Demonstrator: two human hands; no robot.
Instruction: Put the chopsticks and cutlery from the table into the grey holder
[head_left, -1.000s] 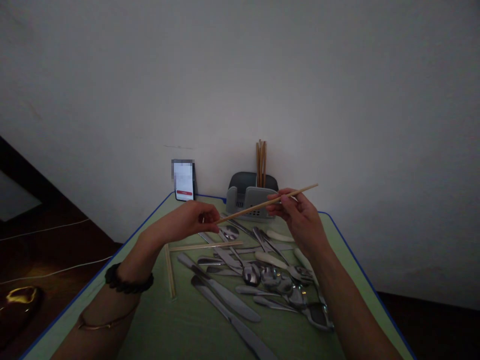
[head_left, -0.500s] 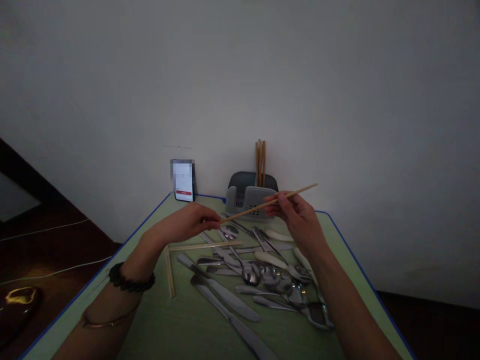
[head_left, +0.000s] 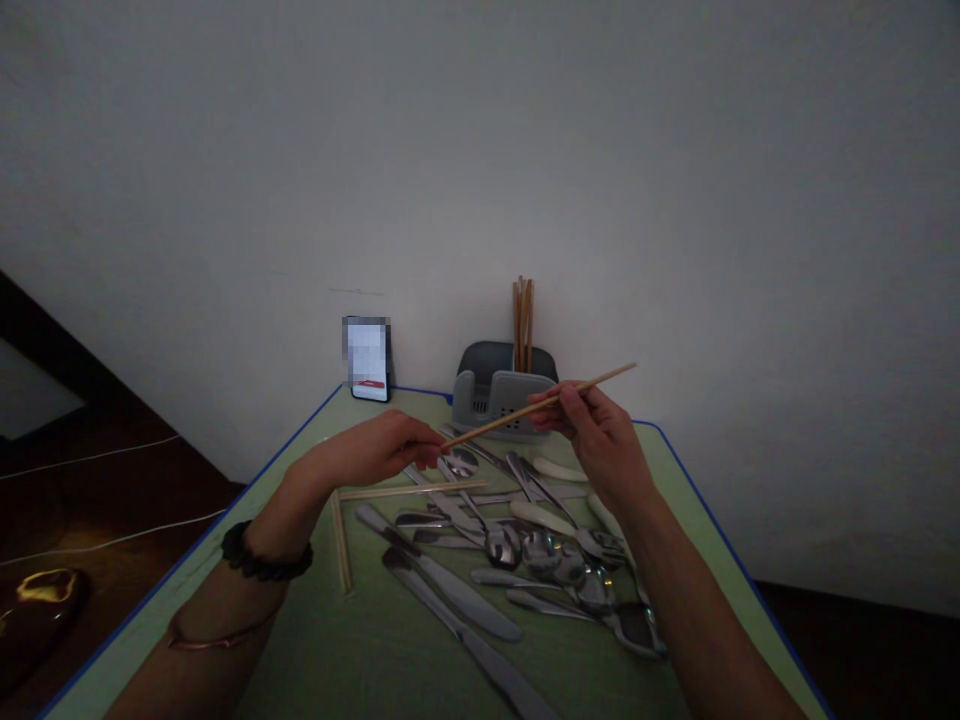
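Observation:
A pale wooden chopstick (head_left: 502, 421) is held slanting above the table, its right end higher. My left hand (head_left: 382, 444) pinches its lower left end. The fingers of my right hand (head_left: 596, 425) close around it toward the upper right end. Below my hands lie loose chopsticks (head_left: 409, 491) and another pair (head_left: 341, 545) set at an angle to them. Several metal spoons (head_left: 502, 545), table knives (head_left: 465, 600) and pale-handled pieces (head_left: 541, 517) are heaped under and beside my right hand. A peeler-like tool (head_left: 637, 632) rests by my right forearm.
Against the wall stands a grey cutlery holder (head_left: 469, 405) with several brown chopsticks (head_left: 523, 325) upright in it. A lit phone (head_left: 369, 360) leans at the back left. The green table (head_left: 300, 660) has a blue edge. White cables (head_left: 112, 547) run at the left.
Both hands stay almost where they were, still holding the chopstick. The left hand shows only a very slight shift; the cutlery on the table lies as before.

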